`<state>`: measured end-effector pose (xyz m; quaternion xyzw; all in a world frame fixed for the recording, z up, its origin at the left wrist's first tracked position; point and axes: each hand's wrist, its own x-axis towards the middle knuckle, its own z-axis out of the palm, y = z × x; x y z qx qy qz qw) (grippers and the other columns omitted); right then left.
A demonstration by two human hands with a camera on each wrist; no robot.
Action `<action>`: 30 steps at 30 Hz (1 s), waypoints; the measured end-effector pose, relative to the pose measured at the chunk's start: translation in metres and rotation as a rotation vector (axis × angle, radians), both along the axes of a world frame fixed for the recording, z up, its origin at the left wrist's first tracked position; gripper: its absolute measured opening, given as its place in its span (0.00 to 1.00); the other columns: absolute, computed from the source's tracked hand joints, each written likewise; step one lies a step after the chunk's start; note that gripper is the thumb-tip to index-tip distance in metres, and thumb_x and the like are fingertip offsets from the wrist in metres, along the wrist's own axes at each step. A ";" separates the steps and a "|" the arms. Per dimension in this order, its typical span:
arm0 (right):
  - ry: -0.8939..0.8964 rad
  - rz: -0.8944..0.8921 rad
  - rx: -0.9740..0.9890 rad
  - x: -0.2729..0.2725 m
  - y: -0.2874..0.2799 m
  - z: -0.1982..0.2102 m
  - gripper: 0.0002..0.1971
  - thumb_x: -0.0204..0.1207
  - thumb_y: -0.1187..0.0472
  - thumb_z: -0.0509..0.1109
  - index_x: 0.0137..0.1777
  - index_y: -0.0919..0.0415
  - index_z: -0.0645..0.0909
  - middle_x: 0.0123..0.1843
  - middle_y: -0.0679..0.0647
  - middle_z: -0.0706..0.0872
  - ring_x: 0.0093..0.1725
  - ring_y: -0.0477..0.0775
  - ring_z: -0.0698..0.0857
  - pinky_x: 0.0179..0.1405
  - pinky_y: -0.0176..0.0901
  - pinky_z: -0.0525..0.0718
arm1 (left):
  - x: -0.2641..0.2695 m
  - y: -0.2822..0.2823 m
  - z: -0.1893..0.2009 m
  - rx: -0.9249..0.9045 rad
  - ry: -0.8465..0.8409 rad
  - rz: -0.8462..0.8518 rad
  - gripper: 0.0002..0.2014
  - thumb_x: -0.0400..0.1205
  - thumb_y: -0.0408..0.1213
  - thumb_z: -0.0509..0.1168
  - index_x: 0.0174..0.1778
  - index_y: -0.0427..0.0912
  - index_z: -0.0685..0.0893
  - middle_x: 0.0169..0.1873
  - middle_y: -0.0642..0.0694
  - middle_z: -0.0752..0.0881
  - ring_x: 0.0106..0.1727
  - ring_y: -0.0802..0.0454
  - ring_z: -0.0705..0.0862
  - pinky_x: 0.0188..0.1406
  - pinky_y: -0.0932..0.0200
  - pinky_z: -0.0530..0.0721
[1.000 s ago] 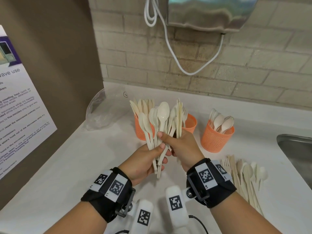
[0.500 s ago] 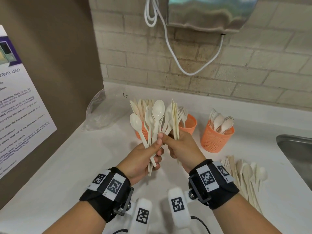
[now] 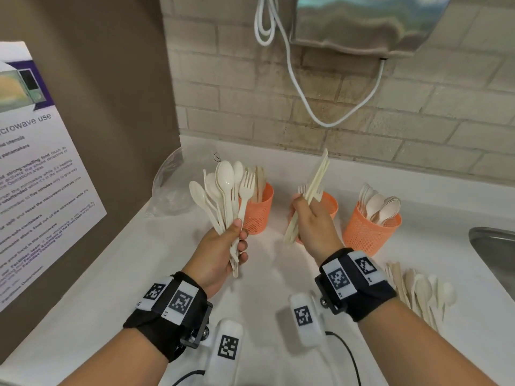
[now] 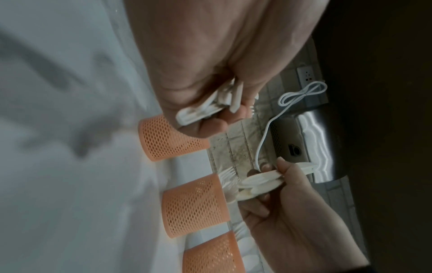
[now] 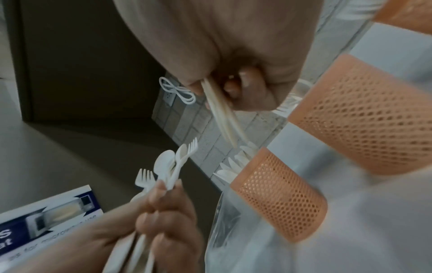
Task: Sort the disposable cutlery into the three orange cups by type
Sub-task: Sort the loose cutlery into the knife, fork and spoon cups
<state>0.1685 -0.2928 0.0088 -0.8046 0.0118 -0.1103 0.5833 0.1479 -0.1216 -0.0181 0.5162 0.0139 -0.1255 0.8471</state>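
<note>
Tabletop (image 3: pixel 83 288): white, three orange cups at 12 o'clock.
Change: hands parted; right hand (image 3: pixel 313 227) grips pulled-out knives (image 3: pixel 316 182).
Left hand (image 3: pixel 220 249): grips spoon-fork bundle (image 3: pixel 225 190).

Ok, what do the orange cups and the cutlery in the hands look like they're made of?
Orange cups: probably moulded plastic, matte, walls perforated in a fine mesh. Cutlery bundle in the left hand and knives in the right hand: cream, smooth, slight sheen on a spoon bowl; likely plastic or a plant-based kind, the look leaves it open.
</note>
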 end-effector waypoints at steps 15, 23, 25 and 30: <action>0.243 -0.083 -0.524 0.100 0.052 0.021 0.29 0.77 0.44 0.69 0.66 0.68 0.73 0.65 0.65 0.78 0.61 0.63 0.80 0.50 0.44 0.76 | 0.019 0.054 0.002 0.057 0.027 -0.051 0.06 0.85 0.41 0.60 0.51 0.44 0.78 0.29 0.52 0.77 0.27 0.59 0.72 0.34 0.61 0.74; 0.151 0.046 -0.118 0.034 0.070 0.010 0.16 0.78 0.45 0.68 0.44 0.59 0.81 0.32 0.45 0.78 0.32 0.43 0.76 0.37 0.37 0.74 | 0.028 0.056 -0.001 0.028 0.032 -0.126 0.09 0.86 0.42 0.59 0.56 0.42 0.79 0.29 0.51 0.77 0.26 0.58 0.72 0.33 0.61 0.74; 0.184 0.134 -0.041 0.022 0.080 0.005 0.15 0.77 0.48 0.70 0.41 0.62 0.82 0.29 0.44 0.76 0.28 0.39 0.74 0.32 0.31 0.72 | 0.026 0.054 0.000 0.023 0.033 -0.157 0.10 0.86 0.42 0.58 0.56 0.42 0.79 0.29 0.50 0.76 0.26 0.58 0.72 0.31 0.61 0.73; 0.144 0.089 0.151 0.012 0.092 -0.005 0.10 0.79 0.58 0.70 0.40 0.62 0.76 0.36 0.57 0.78 0.38 0.51 0.77 0.38 0.41 0.75 | 0.022 0.052 -0.005 0.001 0.060 -0.193 0.12 0.86 0.43 0.58 0.57 0.40 0.82 0.32 0.48 0.80 0.29 0.56 0.74 0.30 0.61 0.75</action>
